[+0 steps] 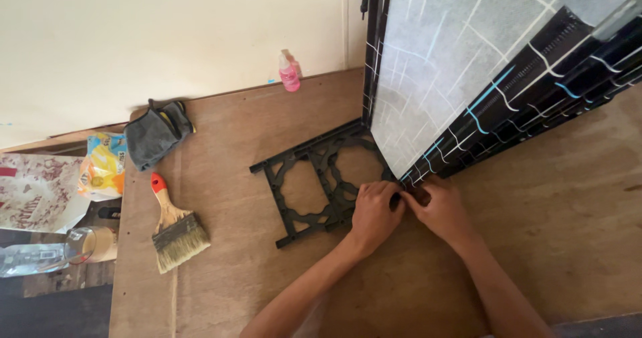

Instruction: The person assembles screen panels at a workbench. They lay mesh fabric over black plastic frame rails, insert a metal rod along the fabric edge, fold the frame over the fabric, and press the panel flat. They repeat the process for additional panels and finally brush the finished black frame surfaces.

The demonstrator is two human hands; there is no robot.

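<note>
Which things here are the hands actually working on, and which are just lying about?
In use:
left hand and right hand, both pinching the fabric corner
black lattice frame, under that corner

Lying about:
paintbrush
grey cloth
pink bottle
yellow packet
glass jar

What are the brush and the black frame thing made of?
The brush looks like pale varnished wood with an orange-red handle tip and tan bristles. The black lattice frame seems moulded matte plastic, judging by its even cut-out pattern.
</note>
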